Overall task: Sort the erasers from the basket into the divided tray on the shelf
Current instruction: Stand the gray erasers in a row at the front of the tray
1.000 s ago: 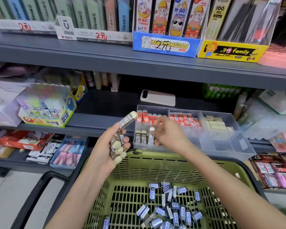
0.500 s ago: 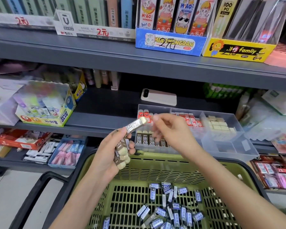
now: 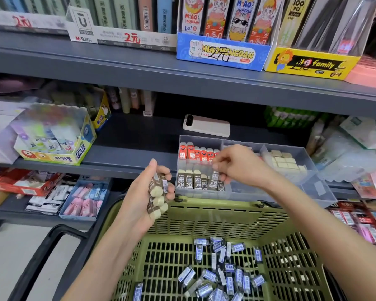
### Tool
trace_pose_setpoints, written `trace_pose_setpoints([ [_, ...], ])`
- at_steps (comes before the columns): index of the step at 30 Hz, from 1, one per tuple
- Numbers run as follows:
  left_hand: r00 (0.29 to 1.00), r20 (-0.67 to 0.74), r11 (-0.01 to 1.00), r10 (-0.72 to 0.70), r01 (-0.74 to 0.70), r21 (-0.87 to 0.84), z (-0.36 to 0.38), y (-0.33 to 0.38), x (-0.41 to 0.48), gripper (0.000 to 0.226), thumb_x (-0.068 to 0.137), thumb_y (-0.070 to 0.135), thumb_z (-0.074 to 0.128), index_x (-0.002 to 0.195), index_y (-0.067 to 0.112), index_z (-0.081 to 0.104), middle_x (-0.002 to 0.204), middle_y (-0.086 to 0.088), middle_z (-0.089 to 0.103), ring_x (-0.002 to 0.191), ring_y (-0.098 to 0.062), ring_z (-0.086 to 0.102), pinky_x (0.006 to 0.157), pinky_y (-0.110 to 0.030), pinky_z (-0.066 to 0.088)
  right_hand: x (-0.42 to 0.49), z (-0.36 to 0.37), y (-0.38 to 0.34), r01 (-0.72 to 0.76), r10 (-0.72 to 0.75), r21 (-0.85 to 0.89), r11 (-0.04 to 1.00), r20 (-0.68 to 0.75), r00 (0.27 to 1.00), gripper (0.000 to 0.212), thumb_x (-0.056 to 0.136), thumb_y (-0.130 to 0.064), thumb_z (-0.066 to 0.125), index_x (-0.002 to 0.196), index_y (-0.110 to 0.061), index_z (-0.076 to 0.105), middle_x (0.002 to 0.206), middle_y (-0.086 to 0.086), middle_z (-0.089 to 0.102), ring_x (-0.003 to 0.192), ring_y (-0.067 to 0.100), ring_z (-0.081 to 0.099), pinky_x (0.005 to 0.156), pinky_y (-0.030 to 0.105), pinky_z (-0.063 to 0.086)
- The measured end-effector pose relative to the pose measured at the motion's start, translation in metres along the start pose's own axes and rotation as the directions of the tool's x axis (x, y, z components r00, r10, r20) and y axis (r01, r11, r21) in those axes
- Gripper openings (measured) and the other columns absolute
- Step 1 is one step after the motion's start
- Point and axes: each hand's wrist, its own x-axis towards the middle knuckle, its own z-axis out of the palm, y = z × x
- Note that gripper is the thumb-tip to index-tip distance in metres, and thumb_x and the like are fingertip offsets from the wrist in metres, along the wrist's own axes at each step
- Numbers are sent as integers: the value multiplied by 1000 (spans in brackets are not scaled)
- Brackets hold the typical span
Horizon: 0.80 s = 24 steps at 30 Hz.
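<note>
Below, basket point(image 3: 204, 220) holds blue-sleeved erasers point(image 3: 199, 253)

basket point(image 3: 215, 218): cut off at bottom edge | tray point(image 3: 319, 187) middle compartment: hidden behind right hand point(image 3: 237, 168) | glue box point(image 3: 52, 137): blurred

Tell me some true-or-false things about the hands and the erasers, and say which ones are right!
1. The left hand holds a bunch of brown 2B erasers. True.
2. The basket is red. False: it is green.
3. The loose erasers in the basket have blue sleeves. True.
4. The right hand holds nothing. False: it pinches a single brown 2B eraser at the front left compartment of the divided tray.
5. A phone lies in the basket. False: it lies on the shelf behind the tray.
</note>
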Motion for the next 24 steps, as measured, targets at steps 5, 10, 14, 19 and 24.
trace_pose_setpoints([
  [5, 1000, -14, 1000, -3, 3, -27, 0, 0, 0, 35, 76, 48, 58, 60, 17, 64, 66, 0, 59, 47, -14, 52, 41, -22, 43, 10, 19, -2, -26, 26, -1, 1000, 16, 1000, 9, 91, -10, 58, 82, -10, 55, 61, 7, 68, 45, 9, 63, 61, 31, 54],
  [10, 1000, -25, 1000, 16, -15, 15, 3, -1, -2, 37, 78, 49, 54, 62, 17, 65, 67, -3, 59, 46, -15, 52, 40, -23, 42, 9, 29, -9, -52, 52, -36, 998, -7, 999, 13, 87, 2, 54, 82, -10, 58, 84, 10, 67, 66, 17, 68, 77, 35, 54],
  [14, 999, -28, 998, 33, -32, 50, 5, -1, -3, 40, 77, 51, 52, 63, 16, 66, 67, -4, 59, 46, -16, 52, 39, -24, 41, 3, 34, -14, -21, 10, -142, 990, -77, 997, 25, 85, 8, 49, 97, -3, 67, 94, 11, 66, 93, 28, 64, 87, 36, 50],
  [19, 997, -21, 993, 72, -70, 97, 5, -4, -4, 41, 75, 55, 52, 68, 18, 68, 67, -3, 59, 47, -16, 53, 40, -24, 42, -13, 39, -26, 155, -217, -205, 967, -330, 919, 18, 91, -17, 57, 103, -16, 70, 91, -2, 66, 81, 11, 56, 75, 22, 41],
  [24, 996, 3, 973, 85, -84, 214, 4, -6, -8, 67, 69, 69, 55, 101, 10, 62, 72, -9, 65, 54, -18, 60, 43, -27, 47, -32, 51, -61, 302, -303, 224, 927, -33, 952, 37, 87, -37, 61, 122, -23, 59, 69, -6, 67, 63, -7, 59, 71, 22, 48],
])
